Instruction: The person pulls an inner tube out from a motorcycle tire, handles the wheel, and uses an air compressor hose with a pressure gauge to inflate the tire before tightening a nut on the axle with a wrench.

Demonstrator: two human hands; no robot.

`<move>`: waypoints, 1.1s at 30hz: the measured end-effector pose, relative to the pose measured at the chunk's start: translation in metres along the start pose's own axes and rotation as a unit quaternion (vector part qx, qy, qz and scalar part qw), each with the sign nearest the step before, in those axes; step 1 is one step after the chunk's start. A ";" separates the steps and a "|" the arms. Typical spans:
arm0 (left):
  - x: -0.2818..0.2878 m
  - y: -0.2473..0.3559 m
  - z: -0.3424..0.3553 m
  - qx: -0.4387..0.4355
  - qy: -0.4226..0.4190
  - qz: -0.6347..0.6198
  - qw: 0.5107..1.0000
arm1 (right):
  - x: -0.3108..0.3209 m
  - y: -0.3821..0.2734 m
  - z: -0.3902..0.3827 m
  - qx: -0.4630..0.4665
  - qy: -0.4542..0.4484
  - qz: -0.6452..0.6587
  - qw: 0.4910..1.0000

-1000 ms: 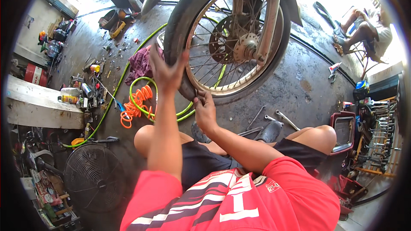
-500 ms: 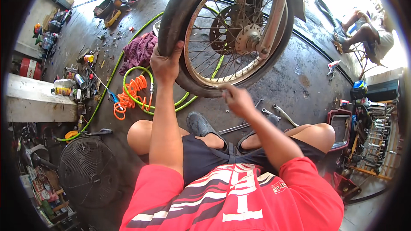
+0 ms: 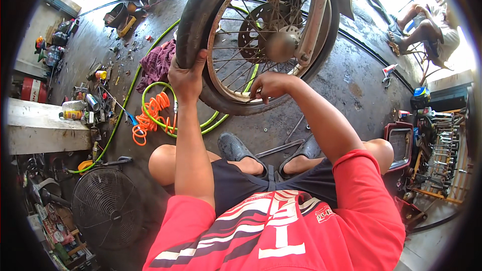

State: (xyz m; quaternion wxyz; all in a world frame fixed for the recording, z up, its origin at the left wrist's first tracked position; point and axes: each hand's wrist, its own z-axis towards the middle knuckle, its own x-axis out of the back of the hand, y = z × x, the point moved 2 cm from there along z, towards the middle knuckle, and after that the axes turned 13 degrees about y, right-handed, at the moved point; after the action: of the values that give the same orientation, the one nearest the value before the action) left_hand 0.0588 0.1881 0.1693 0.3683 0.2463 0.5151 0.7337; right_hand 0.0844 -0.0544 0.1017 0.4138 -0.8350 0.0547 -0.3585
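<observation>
A black rubber tyre (image 3: 192, 30) on a spoked wheel with a rusty metal rim (image 3: 211, 40) fills the upper middle of the frame, a pale, worn fork leg (image 3: 315, 25) running down its right side. The left hand (image 3: 187, 79) has its grip clamped on the tyre's lower left, thumb toward the rim. The right hand (image 3: 272, 86) is at the wheel's lower edge, fingers curled down over the rim; whether its grip is closed on anything, I cannot tell. Left of the wheel, a crumpled purple cloth (image 3: 158, 62) lies on the dark floor (image 3: 341, 105), with a coiled orange hose (image 3: 152, 115) and a bright green hose (image 3: 134, 81) below it. A long silver wrench (image 3: 279, 148) lies at lower centre, between two dark clogs (image 3: 235, 145). A black round fan (image 3: 106, 208) stands at lower left.
</observation>
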 end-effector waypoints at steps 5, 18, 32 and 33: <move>-0.001 0.004 -0.001 -0.002 0.004 0.002 1.000 | -0.003 -0.001 0.002 -0.003 0.024 -0.020 0.999; -0.014 0.024 0.000 0.003 -0.010 0.079 0.997 | -0.168 -0.016 -0.035 -0.147 0.536 0.221 0.801; -0.020 0.034 0.015 -0.041 -0.025 0.163 0.985 | -0.017 -0.005 -0.004 0.000 0.061 0.052 0.997; -0.021 0.036 0.016 -0.041 -0.025 0.154 0.987 | -0.013 -0.007 -0.001 0.007 0.036 0.044 0.998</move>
State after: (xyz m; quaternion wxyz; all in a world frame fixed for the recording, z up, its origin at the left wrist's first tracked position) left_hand 0.0730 0.1732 0.2090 0.2733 0.3262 0.4311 0.7956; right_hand 0.0726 -0.0454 0.0995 0.4325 -0.8155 0.1041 -0.3701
